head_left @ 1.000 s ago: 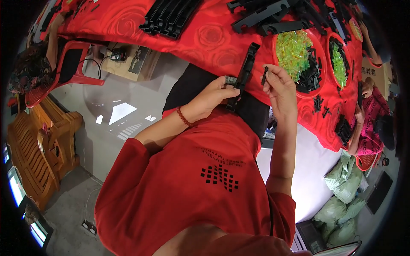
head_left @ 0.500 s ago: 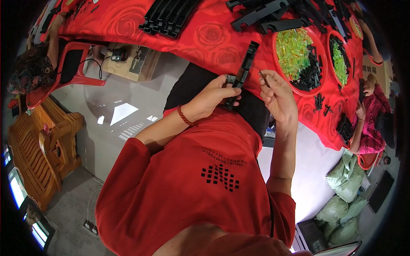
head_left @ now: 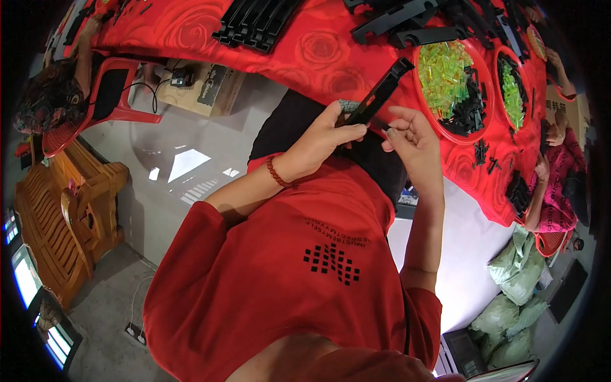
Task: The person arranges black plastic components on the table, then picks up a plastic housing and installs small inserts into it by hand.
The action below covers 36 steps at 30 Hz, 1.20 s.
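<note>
A long, narrow black plastic strip [head_left: 382, 91] is gripped in my left hand [head_left: 320, 141], thumb on top, and it tilts up toward the right above the table's near edge. A speckled grey patch shows by my left fingertips. Just right of the strip's lower end, my right hand [head_left: 415, 145] is closed in a pinch; a tiny dark tip shows at the fingers, too small to name. To the right, a red basket [head_left: 489, 105] holds yellow-green translucent pieces [head_left: 445, 73] and small black plastic pieces [head_left: 470, 105].
Several similar black strips [head_left: 256, 24] lie side by side on the red rose-patterned tablecloth [head_left: 318, 51]. More black parts [head_left: 407, 35] are heaped farther right, beside a second red basket [head_left: 499, 79]. A red chair [head_left: 137, 114] stands left; other people sit at both sides.
The black strip has tipped further to the right and its far end has moved toward the basket. My right fingers have curled and shifted slightly down near the strip's lower end.
</note>
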Available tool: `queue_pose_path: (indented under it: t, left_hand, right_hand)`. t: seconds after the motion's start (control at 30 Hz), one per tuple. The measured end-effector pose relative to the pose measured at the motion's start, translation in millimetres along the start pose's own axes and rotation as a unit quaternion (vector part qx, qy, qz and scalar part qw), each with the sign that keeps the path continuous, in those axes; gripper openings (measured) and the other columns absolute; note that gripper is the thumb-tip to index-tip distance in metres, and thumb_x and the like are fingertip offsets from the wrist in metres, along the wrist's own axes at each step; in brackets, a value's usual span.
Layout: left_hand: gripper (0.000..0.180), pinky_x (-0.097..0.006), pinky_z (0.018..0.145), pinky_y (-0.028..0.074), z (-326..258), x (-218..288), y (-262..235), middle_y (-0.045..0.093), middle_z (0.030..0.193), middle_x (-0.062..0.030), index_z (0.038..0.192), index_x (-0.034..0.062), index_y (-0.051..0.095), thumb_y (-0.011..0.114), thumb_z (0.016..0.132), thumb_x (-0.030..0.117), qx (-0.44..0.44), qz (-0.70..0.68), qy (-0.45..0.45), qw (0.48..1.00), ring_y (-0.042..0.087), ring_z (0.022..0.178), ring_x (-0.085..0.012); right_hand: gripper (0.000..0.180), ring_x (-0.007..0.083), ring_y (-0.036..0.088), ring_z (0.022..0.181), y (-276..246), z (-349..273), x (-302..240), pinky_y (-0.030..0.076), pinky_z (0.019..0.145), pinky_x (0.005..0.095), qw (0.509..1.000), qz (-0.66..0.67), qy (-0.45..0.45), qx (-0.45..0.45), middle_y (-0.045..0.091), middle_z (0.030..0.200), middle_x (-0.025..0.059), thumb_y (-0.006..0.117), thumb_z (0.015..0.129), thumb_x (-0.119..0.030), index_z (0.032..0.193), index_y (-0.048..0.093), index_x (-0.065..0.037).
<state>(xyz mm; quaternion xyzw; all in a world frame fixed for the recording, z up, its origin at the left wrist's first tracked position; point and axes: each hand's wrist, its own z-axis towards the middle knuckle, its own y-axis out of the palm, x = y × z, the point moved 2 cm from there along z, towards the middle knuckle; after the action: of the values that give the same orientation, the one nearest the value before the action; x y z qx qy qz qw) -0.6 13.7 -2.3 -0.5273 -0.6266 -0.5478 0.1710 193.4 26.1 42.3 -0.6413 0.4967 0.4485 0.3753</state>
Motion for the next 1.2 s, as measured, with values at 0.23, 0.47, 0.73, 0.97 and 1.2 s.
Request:
queue_pose_path:
  t: [0.23,0.47,0.73,0.97,1.2]
  left_hand:
    - [0.04,-0.024,0.075,0.048,2,-2,3,0.063,0.103,-0.0024,0.126,0.0048,0.051,0.07,0.091,0.011,0.003,-0.019,-0.008,1.0,0.06,0.087,-0.0089]
    - [0.032,-0.027,0.069,0.052,2,3,5,0.064,0.098,-0.0051,0.119,0.002,0.052,0.067,0.091,0.008,0.021,-0.022,-0.052,0.998,0.063,0.077,-0.0124]
    - [0.025,-0.028,0.066,0.052,2,2,3,0.062,0.094,-0.0062,0.114,0.002,0.052,0.064,0.092,0.005,0.014,-0.074,-0.032,0.997,0.064,0.076,-0.0139]
    - [0.024,-0.028,0.066,0.052,3,2,2,0.06,0.091,-0.0067,0.11,0.0014,0.052,0.065,0.091,0.006,0.015,-0.082,-0.038,0.996,0.064,0.074,-0.0139]
    - [0.025,-0.027,0.066,0.051,0,0,4,0.062,0.093,-0.0062,0.112,0.0024,0.052,0.065,0.091,0.006,-0.002,-0.042,-0.04,0.998,0.063,0.075,-0.0134]
  right_hand:
    - [0.034,0.0163,0.066,0.081,16,-12,-14,0.052,0.074,0.0289,0.986,-0.163,-0.026,-0.029,0.066,0.093,0.0101,0.06,0.092,0.001,0.125,0.054,0.0]
    - [0.042,0.0192,0.066,0.089,24,-16,-5,0.052,0.08,0.0295,0.965,-0.218,-0.142,0.036,0.062,0.106,0.0142,0.06,0.091,0.004,0.132,0.05,-0.001]
    - [0.035,0.0117,0.063,0.087,26,-16,6,0.052,0.08,0.0285,0.985,-0.065,-0.133,0.092,0.061,0.113,0.0123,0.054,0.099,-0.004,0.134,0.05,0.0]
    - [0.028,0.0091,0.061,0.087,14,-14,18,0.051,0.08,0.0251,0.989,0.011,-0.103,0.109,0.063,0.105,0.0079,0.047,0.105,-0.014,0.128,0.056,0.0]
    - [0.02,0.0216,0.06,0.093,20,-14,-5,0.048,0.082,0.034,0.931,-0.257,-0.248,0.081,0.064,0.102,0.009,0.062,0.093,-0.005,0.112,0.066,-0.004]
